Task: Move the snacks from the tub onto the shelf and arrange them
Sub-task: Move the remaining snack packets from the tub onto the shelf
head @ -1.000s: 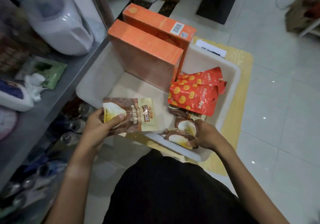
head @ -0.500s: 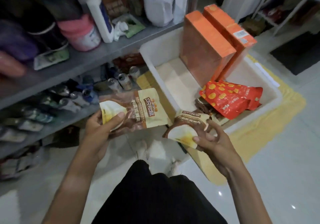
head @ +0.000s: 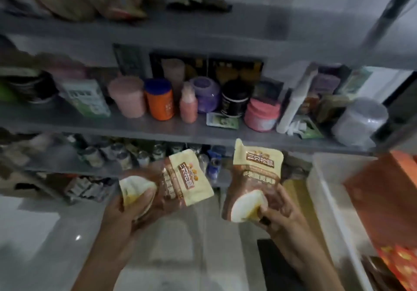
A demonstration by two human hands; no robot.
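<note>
step: transfer, 2 pouches carried | left hand (head: 126,214) clamped on left pouch (head: 171,184) | right hand (head: 282,216) pinched on right pouch (head: 252,178) | next: free spot needed on shelf (head: 158,128)

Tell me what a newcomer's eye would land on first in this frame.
Two matching brown-and-cream snack pouches held up in front of the shelving: the left hand grips the left pouch, tilted, and the right hand pinches the right pouch, upright. Behind them a grey shelf carries a row of jars, including an orange jar and a pink tub. The white tub sits at the right edge.
</note>
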